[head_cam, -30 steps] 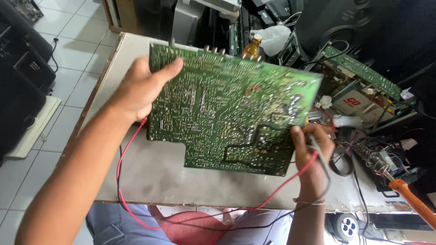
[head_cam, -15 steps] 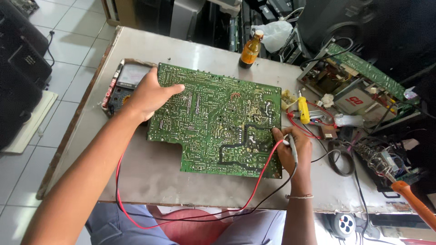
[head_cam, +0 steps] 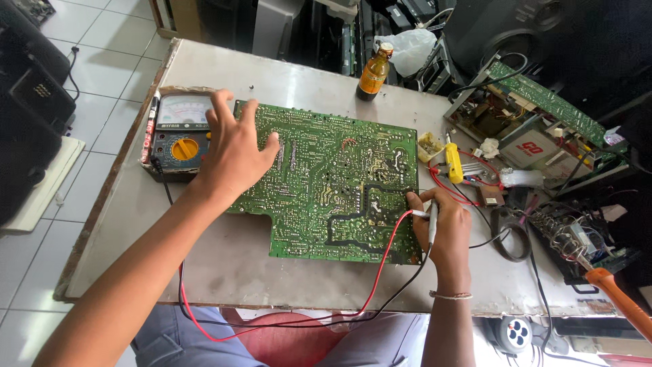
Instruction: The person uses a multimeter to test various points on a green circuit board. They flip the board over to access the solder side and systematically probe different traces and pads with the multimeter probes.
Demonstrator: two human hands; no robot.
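A large green circuit board lies flat, solder side up, in the middle of the grey counter. The left hand rests on the board's left edge with its fingers spread, reaching over toward the analogue multimeter just to the left of the board. The right hand sits at the board's near right corner, its fingers pinching two test probes against the board; red and black leads loop off the near edge of the counter. A brown bottle stands at the far side, well apart from the board
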